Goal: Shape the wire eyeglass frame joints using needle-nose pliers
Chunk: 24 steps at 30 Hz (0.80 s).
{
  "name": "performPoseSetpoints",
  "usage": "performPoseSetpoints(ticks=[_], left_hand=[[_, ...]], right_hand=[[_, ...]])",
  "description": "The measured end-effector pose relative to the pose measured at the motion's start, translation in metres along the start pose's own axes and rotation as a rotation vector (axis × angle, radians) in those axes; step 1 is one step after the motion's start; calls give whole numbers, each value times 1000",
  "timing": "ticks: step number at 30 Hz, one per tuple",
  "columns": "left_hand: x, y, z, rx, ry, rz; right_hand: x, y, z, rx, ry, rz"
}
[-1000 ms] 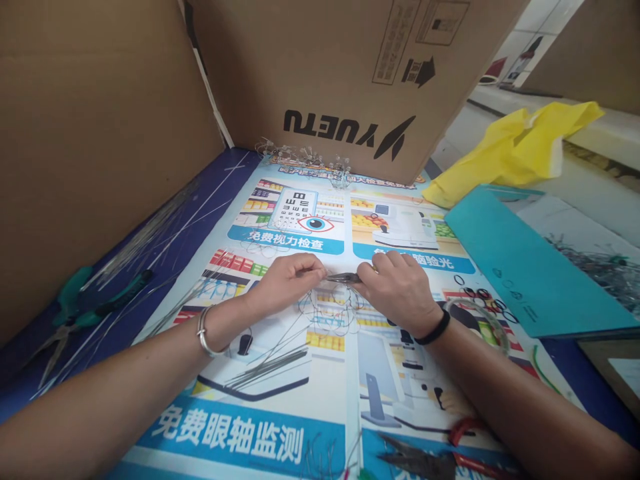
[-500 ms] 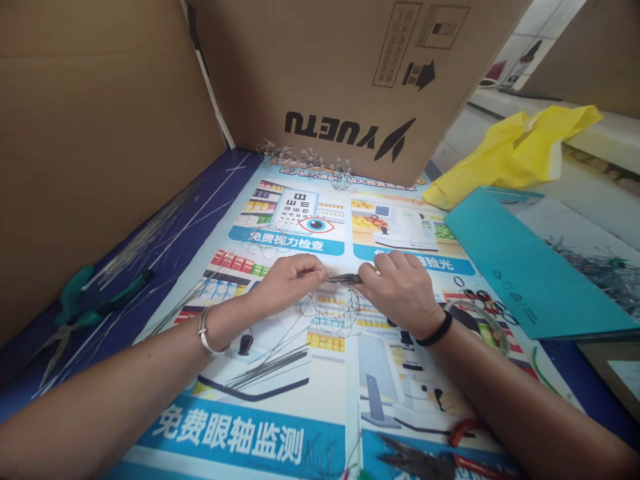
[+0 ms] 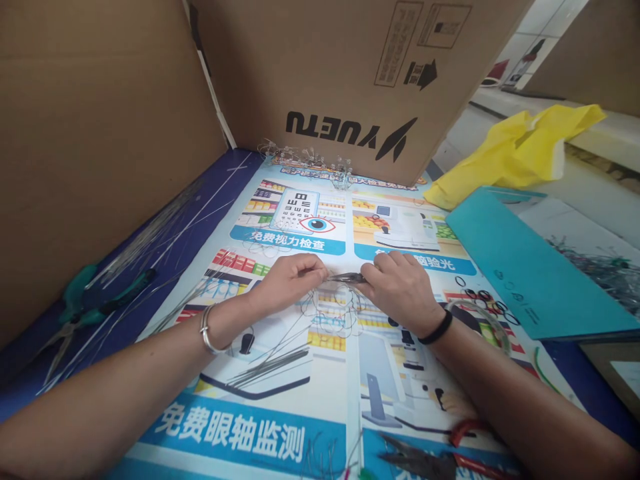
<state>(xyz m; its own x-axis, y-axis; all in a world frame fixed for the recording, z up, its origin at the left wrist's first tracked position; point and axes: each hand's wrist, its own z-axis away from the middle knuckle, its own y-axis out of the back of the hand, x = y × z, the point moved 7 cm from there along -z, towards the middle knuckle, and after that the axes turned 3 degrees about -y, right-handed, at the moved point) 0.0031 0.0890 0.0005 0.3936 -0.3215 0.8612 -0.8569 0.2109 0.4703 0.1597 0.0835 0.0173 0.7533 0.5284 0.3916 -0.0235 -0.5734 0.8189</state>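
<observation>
In my head view, a blue table point(image 3: 220, 180) lies under a printed poster point(image 3: 325, 377) with eye-test panels and white lettering on blue bands. Over the poster's middle, the fingers of my left hand point(image 3: 295, 280) press together at the tip of the small pliers point(image 3: 346, 277); what fine piece sits between them is too small to tell. My right hand point(image 3: 397, 287) is wrapped round the handles. Thin wire loops point(image 3: 334, 330) spread over the poster just below, and a bundle of straight wires point(image 3: 274, 367) lies on the poster nearer me.

Green pliers point(image 3: 76, 297) lie open on the table at far left. Red pliers point(image 3: 415, 460) lie at the near edge, beside my right forearm. To the right are black rings point(image 3: 483, 295), a clear coil point(image 3: 505, 327), a teal folder point(image 3: 530, 267) and a heap of clippings point(image 3: 600, 273), with a yellow bag point(image 3: 530, 150) behind.

A cardboard box point(image 3: 300, 67), its lettering upside down, stands at the back; a cardboard panel point(image 3: 100, 133) closes the left. White tiles point(image 3: 550, 27) show beyond at upper right.
</observation>
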Motion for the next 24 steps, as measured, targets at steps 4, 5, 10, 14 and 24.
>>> performPoseSetpoints(ticks=[4, 5, 10, 14, 24], left_hand=[[-2, 0, 0, -9, 13, -3], [-2, 0, 0, -8, 19, -5], [-1, 1, -1, -2, 22, 15], [7, 4, -3, 40, -35, -12], [37, -8, -13, -6, -359, -242]], right_hand=[[2, -9, 0, -14, -34, -53], [3, -11, 0, -19, -42, -64], [3, -16, 0, -66, -63, -120], [4, -19, -1, -111, -80, -158], [2, -19, -1, -112, -75, -149]])
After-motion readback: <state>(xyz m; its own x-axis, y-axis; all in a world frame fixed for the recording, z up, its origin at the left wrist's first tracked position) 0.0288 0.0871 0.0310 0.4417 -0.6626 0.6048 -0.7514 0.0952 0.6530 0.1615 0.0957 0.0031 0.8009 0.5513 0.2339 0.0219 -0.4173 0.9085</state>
